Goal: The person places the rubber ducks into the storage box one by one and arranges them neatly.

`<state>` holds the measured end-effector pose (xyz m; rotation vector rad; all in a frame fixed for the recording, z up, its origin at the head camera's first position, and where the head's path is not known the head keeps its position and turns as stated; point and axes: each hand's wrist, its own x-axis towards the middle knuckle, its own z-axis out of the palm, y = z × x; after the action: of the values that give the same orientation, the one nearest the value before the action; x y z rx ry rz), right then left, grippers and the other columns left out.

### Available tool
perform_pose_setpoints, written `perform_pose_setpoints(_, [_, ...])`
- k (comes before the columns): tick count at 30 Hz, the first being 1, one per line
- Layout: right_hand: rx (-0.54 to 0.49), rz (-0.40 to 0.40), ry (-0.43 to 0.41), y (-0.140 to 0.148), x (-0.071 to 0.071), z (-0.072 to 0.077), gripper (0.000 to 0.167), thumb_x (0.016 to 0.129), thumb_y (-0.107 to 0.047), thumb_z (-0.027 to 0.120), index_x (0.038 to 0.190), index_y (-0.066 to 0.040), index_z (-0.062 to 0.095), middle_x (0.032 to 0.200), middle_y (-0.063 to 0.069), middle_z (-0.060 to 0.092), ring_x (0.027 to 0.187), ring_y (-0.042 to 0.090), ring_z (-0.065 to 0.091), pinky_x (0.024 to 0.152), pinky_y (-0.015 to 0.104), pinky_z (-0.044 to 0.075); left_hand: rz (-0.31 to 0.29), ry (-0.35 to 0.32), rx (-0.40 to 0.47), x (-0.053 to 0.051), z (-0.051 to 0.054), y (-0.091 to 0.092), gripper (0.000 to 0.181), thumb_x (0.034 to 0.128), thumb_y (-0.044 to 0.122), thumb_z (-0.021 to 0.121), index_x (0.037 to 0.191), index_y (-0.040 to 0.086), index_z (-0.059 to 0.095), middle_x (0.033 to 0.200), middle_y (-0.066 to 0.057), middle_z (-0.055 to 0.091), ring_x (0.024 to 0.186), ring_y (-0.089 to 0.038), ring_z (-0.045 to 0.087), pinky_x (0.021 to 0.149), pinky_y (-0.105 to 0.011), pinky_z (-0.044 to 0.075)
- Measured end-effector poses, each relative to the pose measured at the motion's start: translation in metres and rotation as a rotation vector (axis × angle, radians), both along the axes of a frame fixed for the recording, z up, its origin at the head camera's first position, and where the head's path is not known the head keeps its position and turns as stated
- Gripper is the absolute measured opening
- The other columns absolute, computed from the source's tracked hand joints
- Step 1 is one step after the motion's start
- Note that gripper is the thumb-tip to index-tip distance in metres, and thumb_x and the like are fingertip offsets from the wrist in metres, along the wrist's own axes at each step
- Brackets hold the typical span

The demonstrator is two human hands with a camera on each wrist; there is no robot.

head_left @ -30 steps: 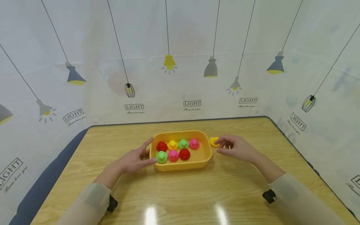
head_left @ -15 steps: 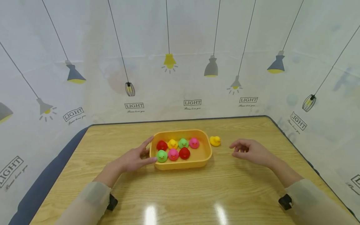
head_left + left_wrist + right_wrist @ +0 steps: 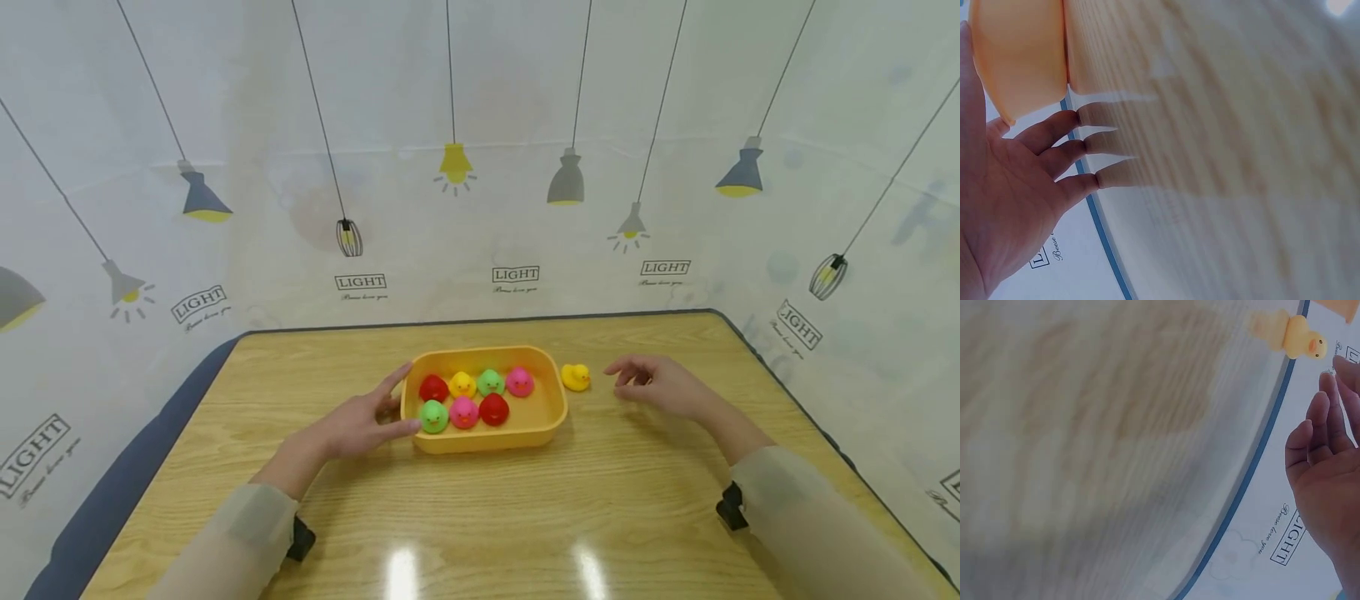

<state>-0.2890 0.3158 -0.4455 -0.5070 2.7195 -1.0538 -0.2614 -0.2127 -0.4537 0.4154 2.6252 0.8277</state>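
Observation:
A yellow-orange tray [image 3: 483,443] holds several rubber ducks in two rows. My left hand [image 3: 358,425] rests at its left end, thumb and index finger spread along the rim. In the left wrist view, the other fingers of the left hand [image 3: 1019,187] extend down to the table beside the tray wall [image 3: 1022,50]. A single yellow rubber duck [image 3: 576,377] sits on the table just outside the tray's right end, facing right. My right hand [image 3: 660,385] hovers right of it, fingers loosely bent, holding nothing. The right wrist view shows a gap between the duck [image 3: 1304,339] and the right hand [image 3: 1329,469].
Inside the tray, red [image 3: 494,409], green [image 3: 433,417] and pink [image 3: 520,382] ducks sit with a yellow one [image 3: 462,384]. Bare tray floor shows at the front right. The wooden table [image 3: 480,517] meets a lamp-patterned cloth [image 3: 420,192] at the back and sides.
The right hand drew away to the right from the yellow duck, uncovering it, then shifted slightly back toward it. The duck now faces right. The left hand and tray have stayed put.

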Motion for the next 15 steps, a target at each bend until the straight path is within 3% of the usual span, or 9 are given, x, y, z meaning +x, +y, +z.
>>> perform_pose_setpoints(8, [0.002,0.013,-0.012,-0.015,-0.024,-0.008,0.046,0.106,-0.025,0.075,0.149,-0.012,0.065,0.136,0.018,0.070,0.099,0.023,0.064,0.081,0.034,0.055,-0.007,0.008,-0.003,0.000,-0.001,0.000,0.103,0.0954,0.080,0.064,0.173,0.057,0.001,0.172,-0.009,0.049,0.161,-0.050,0.039,0.129,-0.078,0.026])
perform_pose_setpoints(15, [-0.043,0.057,-0.042,-0.028,-0.033,-0.009,0.049,0.104,-0.013,0.074,0.152,-0.010,0.064,0.146,0.025,0.066,0.097,0.025,0.064,0.080,0.034,0.054,-0.007,0.008,0.001,0.000,-0.001,0.000,0.103,0.0956,0.080,0.064,0.173,0.056,0.001,0.171,-0.010,0.050,0.161,-0.050,0.040,0.129,-0.077,0.026])
